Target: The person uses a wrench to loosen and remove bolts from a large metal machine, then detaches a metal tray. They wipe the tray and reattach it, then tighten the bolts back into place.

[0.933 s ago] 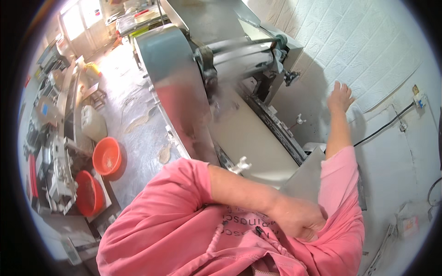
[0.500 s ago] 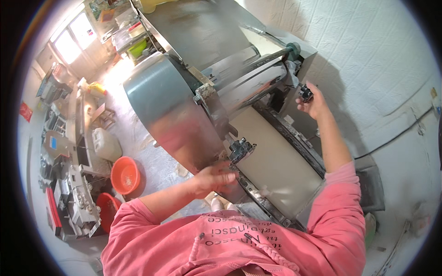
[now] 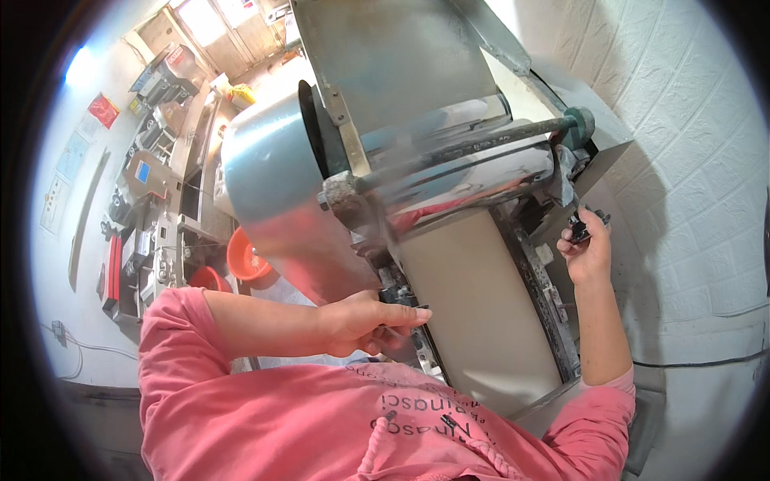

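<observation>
A roller machine stands before me, with a shiny steel roller (image 3: 513,167) across it and a flat cream-coloured bed (image 3: 473,297) below. At the bed's left side my left hand (image 3: 361,322) is closed on a black knob (image 3: 393,295), its thumb lying along the near side; the hand hides part of the knob. My right hand (image 3: 589,252) is raised at the machine's right side, fingers wrapped round a second black knob (image 3: 577,228). Above the roller a wide grey metal plate (image 3: 393,64) slopes away. A curved metal guard (image 3: 261,176) covers the left side.
A white textured wall (image 3: 706,200) rises close on the right. Orange basins (image 3: 247,255) stand on the floor to the left, beside a long bench (image 3: 192,172) loaded with equipment. Dark rails (image 3: 541,289) edge the bed.
My left hand has gone from open fingers below the left knob to a hold on it. My right hand keeps its knob. The view has swung leftward.
</observation>
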`<state>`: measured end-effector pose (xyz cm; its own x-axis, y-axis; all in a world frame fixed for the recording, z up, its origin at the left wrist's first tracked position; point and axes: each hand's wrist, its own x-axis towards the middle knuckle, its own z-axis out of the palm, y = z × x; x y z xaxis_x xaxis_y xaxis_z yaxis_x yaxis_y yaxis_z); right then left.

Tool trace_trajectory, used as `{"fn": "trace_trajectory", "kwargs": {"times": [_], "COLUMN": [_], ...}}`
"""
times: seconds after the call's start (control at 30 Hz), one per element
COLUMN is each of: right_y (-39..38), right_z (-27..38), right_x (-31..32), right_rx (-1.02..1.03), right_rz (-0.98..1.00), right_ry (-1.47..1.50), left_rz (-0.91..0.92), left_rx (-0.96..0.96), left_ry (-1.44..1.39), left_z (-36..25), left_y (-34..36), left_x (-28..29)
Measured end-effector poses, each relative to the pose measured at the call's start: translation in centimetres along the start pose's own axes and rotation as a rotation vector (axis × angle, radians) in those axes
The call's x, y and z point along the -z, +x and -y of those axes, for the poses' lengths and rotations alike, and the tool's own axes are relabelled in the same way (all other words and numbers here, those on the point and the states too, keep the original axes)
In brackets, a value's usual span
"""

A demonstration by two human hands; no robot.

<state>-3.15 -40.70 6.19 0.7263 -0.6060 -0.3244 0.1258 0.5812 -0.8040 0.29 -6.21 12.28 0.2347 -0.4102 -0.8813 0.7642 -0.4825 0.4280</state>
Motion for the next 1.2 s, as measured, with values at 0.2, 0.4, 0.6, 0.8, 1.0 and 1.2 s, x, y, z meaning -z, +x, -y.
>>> {"fn": "trace_trajectory", "kwargs": {"times": [0.2, 0.4, 0.6, 0.8, 1.0, 1.2], "right_y": [-0.2, -1.0, -1.3, 0.8, 4.0, 0.7], "right_z": [-0.7, -1.0, -1.7, -2.9, 0.0, -3.4], "right_x": [-0.9, -2.9, -3.7, -2.3, 1.1, 1.8], "right_rx": [0.089, 0.173, 0.248, 1.107, 1.786, 1.384], "right_rz": [-0.026, -0.068, -0.058, -0.057, 0.425, 0.216], "right_ry": [0.001, -0.008, -0.045, -0.858, -1.392, -1.153], "left_rz": [0.216, 0.249, 0.336, 0.552, 0.595, 0.437], "left_rx": [-0.115, -0.240, -0.292, -0.450, -0.530, -0.479], "left_ry": [-0.241, -0.308, -0.356, -0.434, -0.421, -0.233], "left_z": [1.0, 1.9, 2.3, 3.3, 3.6, 2.5], "left_y": [0.8, 0.9, 0.9, 2.2, 2.6, 1.0], "left_x": [1.8, 3.3, 4.3, 5.5, 5.8, 5.3]}}
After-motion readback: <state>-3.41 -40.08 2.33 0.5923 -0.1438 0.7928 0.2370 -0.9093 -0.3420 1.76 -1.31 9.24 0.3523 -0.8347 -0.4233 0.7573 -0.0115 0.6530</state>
